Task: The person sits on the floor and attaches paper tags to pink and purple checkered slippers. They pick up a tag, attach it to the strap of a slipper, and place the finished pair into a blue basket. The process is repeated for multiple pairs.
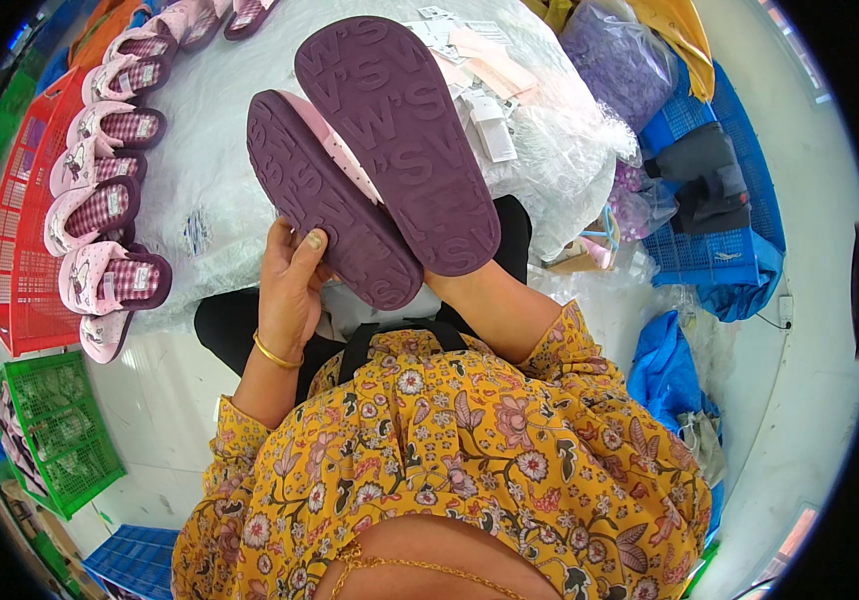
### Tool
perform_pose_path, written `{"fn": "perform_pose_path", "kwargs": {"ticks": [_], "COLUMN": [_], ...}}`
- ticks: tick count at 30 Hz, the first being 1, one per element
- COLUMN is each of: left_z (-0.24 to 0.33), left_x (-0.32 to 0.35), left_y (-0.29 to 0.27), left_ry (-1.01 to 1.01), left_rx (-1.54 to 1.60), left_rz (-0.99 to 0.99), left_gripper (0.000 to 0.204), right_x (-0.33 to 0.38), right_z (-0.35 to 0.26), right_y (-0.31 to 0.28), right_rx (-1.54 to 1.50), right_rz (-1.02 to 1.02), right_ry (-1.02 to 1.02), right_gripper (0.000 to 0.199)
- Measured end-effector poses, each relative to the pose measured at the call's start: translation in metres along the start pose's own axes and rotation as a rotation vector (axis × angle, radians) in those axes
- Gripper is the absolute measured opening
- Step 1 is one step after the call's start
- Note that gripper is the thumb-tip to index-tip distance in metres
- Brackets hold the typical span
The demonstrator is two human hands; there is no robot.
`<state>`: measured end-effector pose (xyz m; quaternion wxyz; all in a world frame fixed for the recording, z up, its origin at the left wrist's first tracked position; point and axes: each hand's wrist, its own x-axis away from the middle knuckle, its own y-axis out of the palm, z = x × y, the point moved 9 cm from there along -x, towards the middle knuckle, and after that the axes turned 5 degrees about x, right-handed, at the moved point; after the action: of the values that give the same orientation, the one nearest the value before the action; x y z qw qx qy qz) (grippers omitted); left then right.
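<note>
Two slippers with dark purple soles are held up before me, soles toward me. My left hand (295, 270) is closed on the left slipper (325, 195), its thumb pressed on the sole near the lower end. The other slipper (400, 140) overlaps it on the right and leans the other way. From the right, my right forearm (510, 310) runs up behind that slipper. The sole hides the fingers of my right hand, which appears to hold the slipper up from behind. A strip of pink dotted upper (350, 165) shows between the soles.
Pink slippers with checked insoles (115, 205) line the left edge of the plastic-wrapped table (210, 110). Paper tags (490, 125) lie at its far right. A red crate (25, 230) and a green crate (60, 430) stand left, a blue crate (765, 200) with dark cloth right.
</note>
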<state>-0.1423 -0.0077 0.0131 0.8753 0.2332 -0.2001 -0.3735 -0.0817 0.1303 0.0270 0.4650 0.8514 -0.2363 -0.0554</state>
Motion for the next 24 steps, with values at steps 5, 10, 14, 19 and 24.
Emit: {"fn": "perform_pose_path", "kwargs": {"ticks": [5, 10, 14, 19, 24], "left_z": [-0.005, -0.006, -0.009, -0.012, -0.014], "left_x": [-0.002, -0.005, -0.007, -0.008, -0.010], "left_y": [0.005, 0.008, 0.006, 0.006, 0.005], "left_ry": [-0.014, -0.013, -0.030, -0.043, -0.040], "left_rx": [-0.024, -0.017, -0.018, 0.023, 0.016], "left_rz": [-0.003, -0.003, -0.002, 0.025, 0.027], "left_gripper": [0.049, 0.049, 0.051, 0.049, 0.049], "right_x": [0.002, 0.003, 0.004, 0.003, 0.002], "right_z": [-0.003, -0.005, -0.007, -0.006, -0.006], "right_y": [-0.003, -0.007, -0.009, -0.009, -0.010], "right_rx": [-0.004, -0.005, -0.004, 0.001, 0.001], "right_rz": [0.005, 0.012, 0.015, 0.012, 0.015], "right_ry": [0.004, 0.001, 0.000, 0.008, 0.007], "right_gripper": [0.024, 0.023, 0.023, 0.023, 0.023]}}
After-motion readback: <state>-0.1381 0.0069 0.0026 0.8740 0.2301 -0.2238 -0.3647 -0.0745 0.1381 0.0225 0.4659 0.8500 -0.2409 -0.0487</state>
